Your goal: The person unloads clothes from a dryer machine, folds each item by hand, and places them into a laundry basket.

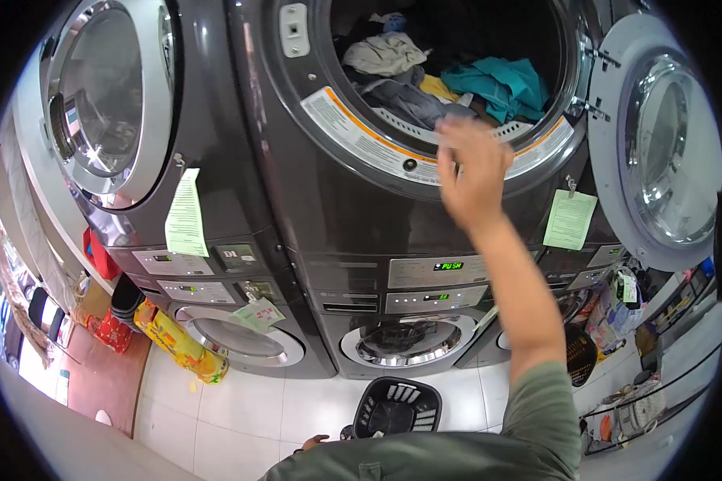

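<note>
My right hand (pixel 473 168) is raised in front of the dryer's round opening, blurred by motion. Its fingers look loosely apart, and nothing shows in them. Behind it, inside the drum, lie clothes: a teal garment (pixel 505 86), a light beige one (pixel 385 54), a dark grey one (pixel 413 100) and a bit of yellow cloth (pixel 437 88). The dryer's round glass door (pixel 662 144) stands swung out to the right. My left hand (pixel 315 442) shows only in part, low beside my body, left of a black plastic basket (pixel 397 407); its grip is hidden.
Below the opening, a display panel (pixel 437 271) reads "PUSH". A lower front-loading washer (pixel 409 341) has its door shut. Another stacked machine stands left, with a round door (pixel 108 92). Green paper tags (pixel 569 219) hang from the machines. A yellow bag (pixel 180 343) stands on the tiled floor.
</note>
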